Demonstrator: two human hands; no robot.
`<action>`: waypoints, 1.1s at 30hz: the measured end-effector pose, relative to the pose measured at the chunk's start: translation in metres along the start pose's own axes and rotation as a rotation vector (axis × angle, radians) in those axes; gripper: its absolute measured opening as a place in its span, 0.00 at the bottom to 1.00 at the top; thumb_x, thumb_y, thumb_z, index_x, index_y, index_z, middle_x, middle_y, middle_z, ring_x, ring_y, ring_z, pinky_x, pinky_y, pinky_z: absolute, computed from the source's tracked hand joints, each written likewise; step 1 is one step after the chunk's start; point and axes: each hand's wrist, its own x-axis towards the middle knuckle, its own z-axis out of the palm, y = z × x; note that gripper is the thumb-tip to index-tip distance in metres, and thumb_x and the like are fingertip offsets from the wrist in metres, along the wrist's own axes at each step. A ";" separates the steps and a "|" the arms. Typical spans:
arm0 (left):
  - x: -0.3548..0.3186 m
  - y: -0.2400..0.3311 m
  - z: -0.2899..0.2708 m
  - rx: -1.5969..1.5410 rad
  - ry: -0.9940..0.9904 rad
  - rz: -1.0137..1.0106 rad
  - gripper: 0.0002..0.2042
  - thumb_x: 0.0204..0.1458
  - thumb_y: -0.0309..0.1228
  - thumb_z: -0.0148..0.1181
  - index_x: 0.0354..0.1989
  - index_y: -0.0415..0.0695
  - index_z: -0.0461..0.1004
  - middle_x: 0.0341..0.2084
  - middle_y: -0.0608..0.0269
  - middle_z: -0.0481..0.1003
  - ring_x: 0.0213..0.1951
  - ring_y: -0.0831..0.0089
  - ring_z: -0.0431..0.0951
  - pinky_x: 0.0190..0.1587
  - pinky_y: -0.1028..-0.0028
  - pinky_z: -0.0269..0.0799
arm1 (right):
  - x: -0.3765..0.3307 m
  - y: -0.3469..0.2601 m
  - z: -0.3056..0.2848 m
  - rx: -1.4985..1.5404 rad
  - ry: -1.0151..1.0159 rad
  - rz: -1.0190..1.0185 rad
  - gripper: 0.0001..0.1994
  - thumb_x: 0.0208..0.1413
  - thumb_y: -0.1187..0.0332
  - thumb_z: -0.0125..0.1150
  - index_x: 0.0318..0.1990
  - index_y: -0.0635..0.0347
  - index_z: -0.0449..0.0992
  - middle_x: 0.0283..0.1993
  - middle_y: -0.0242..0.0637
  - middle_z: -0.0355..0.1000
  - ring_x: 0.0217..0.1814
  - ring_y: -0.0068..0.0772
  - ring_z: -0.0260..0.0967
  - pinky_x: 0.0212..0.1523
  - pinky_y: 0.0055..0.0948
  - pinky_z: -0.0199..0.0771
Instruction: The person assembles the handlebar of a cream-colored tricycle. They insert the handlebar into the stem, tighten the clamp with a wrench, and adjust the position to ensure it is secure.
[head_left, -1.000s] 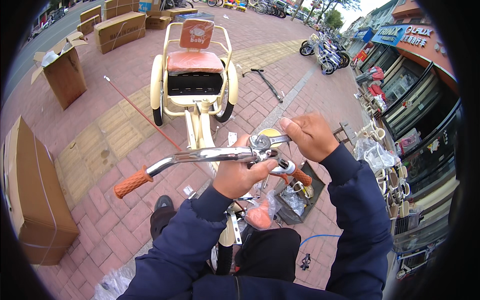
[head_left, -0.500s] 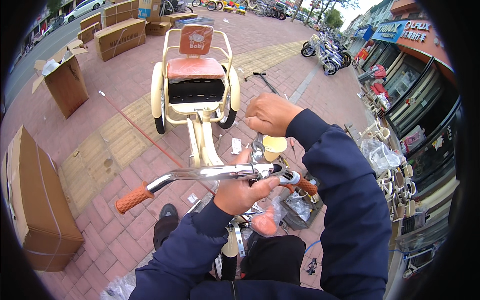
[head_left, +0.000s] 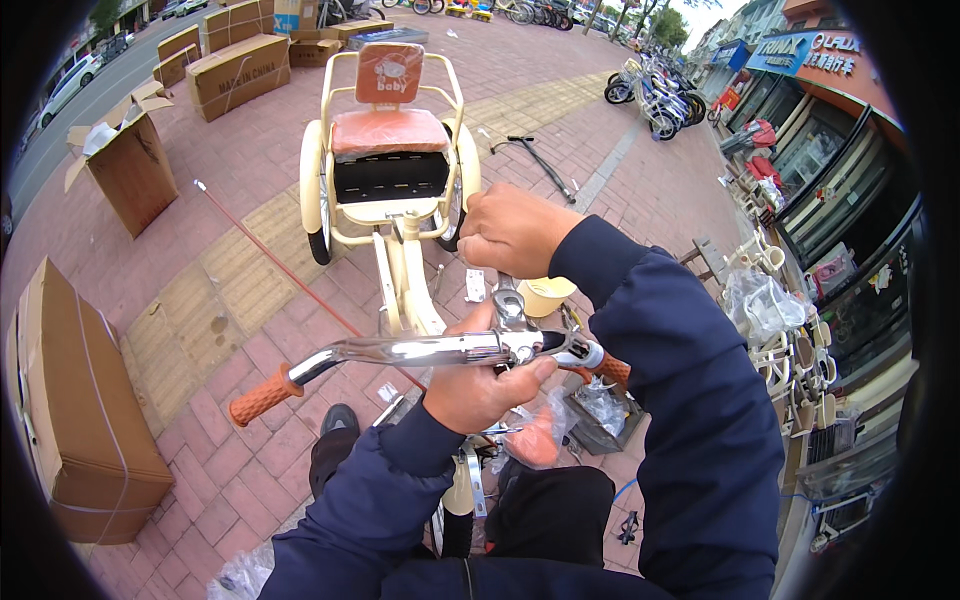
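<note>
A chrome handlebar (head_left: 410, 350) with orange ribbed grips (head_left: 265, 395) lies across the middle of my view. My left hand (head_left: 472, 392) is closed around its centre by the stem, thumb below the bar. Above it, my right hand (head_left: 512, 230) makes a fist around the end of a silver wrench (head_left: 507, 283). The wrench's ringed end sits at the top of the stem (head_left: 520, 347); most of its handle is hidden by my fingers. Beyond the bar stands a cream tricycle frame (head_left: 400, 285) with an orange, plastic-wrapped seat (head_left: 390, 132).
A tool box (head_left: 605, 425) and an orange saddle in plastic (head_left: 535, 440) lie below the bar. A cream cup-shaped part (head_left: 545, 296) is beside the wrench. A hand pump (head_left: 545, 170) lies on the paving. Cardboard boxes (head_left: 90, 410) stand left; cream parts (head_left: 790, 360) line the right.
My right hand has swung a little to the left and down, turning the wrench's handle with it. My left hand keeps its hold on the handlebar.
</note>
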 end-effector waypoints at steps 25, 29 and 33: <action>0.006 -0.009 0.007 -0.005 0.060 0.076 0.23 0.47 0.35 0.70 0.47 0.35 0.70 0.32 0.61 0.79 0.35 0.76 0.77 0.40 0.72 0.74 | -0.098 -0.108 -0.058 -0.021 0.222 0.854 0.28 0.70 0.53 0.46 0.21 0.63 0.74 0.20 0.54 0.69 0.25 0.61 0.69 0.27 0.49 0.67; 0.006 -0.012 0.004 0.018 0.025 0.049 0.25 0.47 0.38 0.71 0.48 0.36 0.70 0.32 0.61 0.79 0.34 0.75 0.77 0.40 0.70 0.75 | -0.087 -0.067 -0.046 0.031 0.144 0.695 0.26 0.65 0.55 0.46 0.19 0.64 0.73 0.21 0.54 0.69 0.26 0.61 0.69 0.29 0.52 0.68; 0.005 -0.011 0.004 0.010 0.040 0.061 0.26 0.46 0.40 0.72 0.48 0.36 0.71 0.32 0.61 0.79 0.34 0.75 0.77 0.40 0.70 0.75 | -0.072 -0.025 -0.034 0.010 0.074 0.445 0.23 0.61 0.57 0.47 0.18 0.64 0.72 0.21 0.55 0.69 0.25 0.61 0.67 0.29 0.53 0.67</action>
